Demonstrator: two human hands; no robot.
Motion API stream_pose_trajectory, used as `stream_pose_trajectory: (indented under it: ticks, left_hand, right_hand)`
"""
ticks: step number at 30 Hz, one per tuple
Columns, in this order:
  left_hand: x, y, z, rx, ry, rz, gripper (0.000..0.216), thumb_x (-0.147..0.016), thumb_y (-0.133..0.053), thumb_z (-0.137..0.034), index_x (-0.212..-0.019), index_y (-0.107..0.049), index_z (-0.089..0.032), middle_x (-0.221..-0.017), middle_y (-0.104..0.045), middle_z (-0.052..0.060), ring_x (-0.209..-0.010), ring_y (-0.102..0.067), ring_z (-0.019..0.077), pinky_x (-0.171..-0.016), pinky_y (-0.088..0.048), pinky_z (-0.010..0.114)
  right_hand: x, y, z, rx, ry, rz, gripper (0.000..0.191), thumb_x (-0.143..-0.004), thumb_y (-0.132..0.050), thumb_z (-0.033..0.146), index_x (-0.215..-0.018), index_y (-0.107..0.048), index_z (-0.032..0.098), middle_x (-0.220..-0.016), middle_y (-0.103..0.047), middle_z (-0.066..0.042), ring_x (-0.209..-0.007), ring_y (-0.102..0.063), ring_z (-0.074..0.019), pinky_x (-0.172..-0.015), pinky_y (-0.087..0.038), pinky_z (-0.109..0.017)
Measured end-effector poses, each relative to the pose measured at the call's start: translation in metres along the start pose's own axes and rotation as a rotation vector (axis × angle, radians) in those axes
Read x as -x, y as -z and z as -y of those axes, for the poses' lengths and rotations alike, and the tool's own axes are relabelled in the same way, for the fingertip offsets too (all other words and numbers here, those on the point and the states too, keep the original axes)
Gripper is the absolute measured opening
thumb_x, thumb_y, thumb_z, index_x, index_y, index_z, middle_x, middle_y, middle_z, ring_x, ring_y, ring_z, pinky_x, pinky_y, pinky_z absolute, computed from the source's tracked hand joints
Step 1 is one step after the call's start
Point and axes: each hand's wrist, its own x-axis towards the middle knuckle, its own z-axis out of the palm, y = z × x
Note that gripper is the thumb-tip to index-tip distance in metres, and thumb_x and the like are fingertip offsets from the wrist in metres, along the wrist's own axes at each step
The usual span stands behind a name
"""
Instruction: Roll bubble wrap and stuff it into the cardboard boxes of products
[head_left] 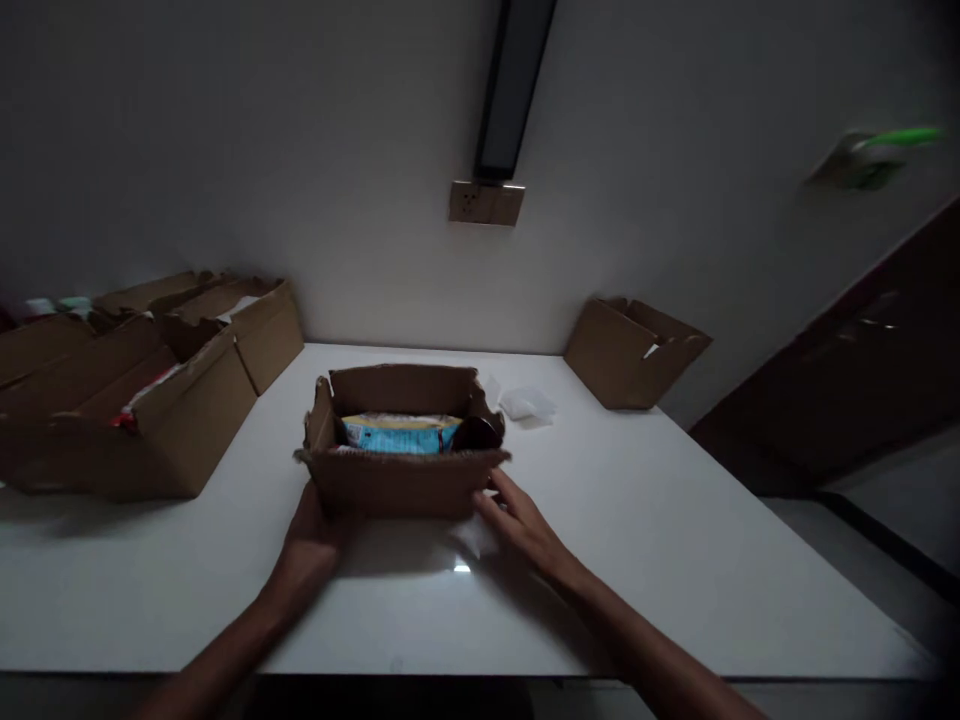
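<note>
Presently, one open carton (405,487) is clasped over the middle of one white table (637,540), left hand (310,540) and right hand (519,522) at its lower corners, fingers part-curled; left fingertips hidden. Inside: one blue packet (401,438), partly concealed by the front wall, and one unidentifiable dark item (478,434). One carton stands far right (616,355). Leftward cartons (202,425) overlap, cut off; count indeterminable.
</note>
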Motion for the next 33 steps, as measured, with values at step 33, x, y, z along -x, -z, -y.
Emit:
stream_pose_trajectory:
  ticks: [33]
  left_hand:
    - [0.056, -0.019, -0.030, -0.274, -0.502, -0.097, 0.027, -0.089, -0.054, -0.023, -0.115, -0.063, -0.021, -0.122, -0.061, 0.011, -0.115, -0.059, 0.0273, -0.096, -0.052, 0.043]
  right_hand:
    - [-0.006, 0.149, 0.031, -0.013, -0.097, -0.686, 0.026, -0.071, -0.070, 0.045, -0.071, -0.060, 0.020, -0.064, -0.056, 0.002, -0.057, -0.049, -0.0125, -0.054, -0.039, -0.026]
